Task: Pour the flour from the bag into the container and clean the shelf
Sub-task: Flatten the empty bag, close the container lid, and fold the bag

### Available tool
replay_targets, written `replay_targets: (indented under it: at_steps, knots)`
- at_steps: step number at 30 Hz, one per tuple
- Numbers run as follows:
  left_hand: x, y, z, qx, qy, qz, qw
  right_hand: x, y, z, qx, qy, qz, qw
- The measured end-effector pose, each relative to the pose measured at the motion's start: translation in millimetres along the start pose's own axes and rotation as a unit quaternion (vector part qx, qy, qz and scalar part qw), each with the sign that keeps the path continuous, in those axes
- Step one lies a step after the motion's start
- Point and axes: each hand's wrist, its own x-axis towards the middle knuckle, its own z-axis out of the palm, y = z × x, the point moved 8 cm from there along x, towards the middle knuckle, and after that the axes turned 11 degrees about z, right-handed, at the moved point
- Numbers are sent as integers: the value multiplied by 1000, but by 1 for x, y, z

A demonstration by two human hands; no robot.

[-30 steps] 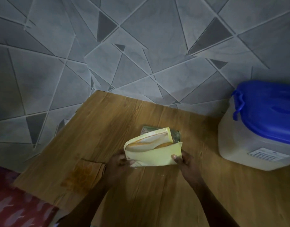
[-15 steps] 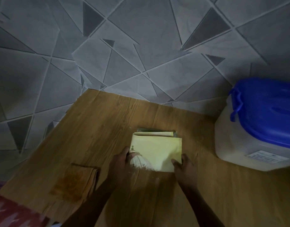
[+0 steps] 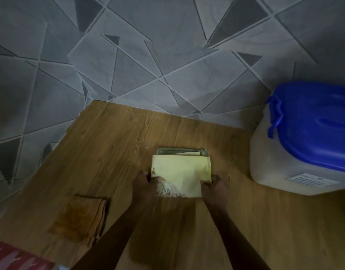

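Observation:
A yellow flour bag (image 3: 182,170), folded flat, lies in the middle of the wooden shelf (image 3: 119,152). My left hand (image 3: 146,187) grips its near left corner, and my right hand (image 3: 214,189) grips its near right corner. A white container (image 3: 271,168) with a blue lid (image 3: 315,125) stands shut at the right, apart from the bag. A folded orange-brown cloth (image 3: 80,217) lies on the shelf to the left of my left forearm.
A grey tiled wall (image 3: 167,55) with a triangle pattern rises behind the shelf and on the left. A red patterned fabric (image 3: 14,256) shows at the bottom left corner. A faint white dusting lies on the wood near the bag.
The bag's upper flap, puffed up a second ago, has been pressed down flat. Both hands stay at the bag's near corners.

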Motion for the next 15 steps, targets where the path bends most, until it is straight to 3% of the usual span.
replay_targets:
  at_steps: [5,9,15]
  knots:
    - [4,2,5,-88,-32,-60,994,-3,-1,-5,76,-23,6,997]
    - [5,8,-4,-121,-43,-29,991,-11,-9,-12,177,-69,9,982]
    - [-8,15,-46,-164,-14,28,986,-23,-39,-22,234,-113,-53,964]
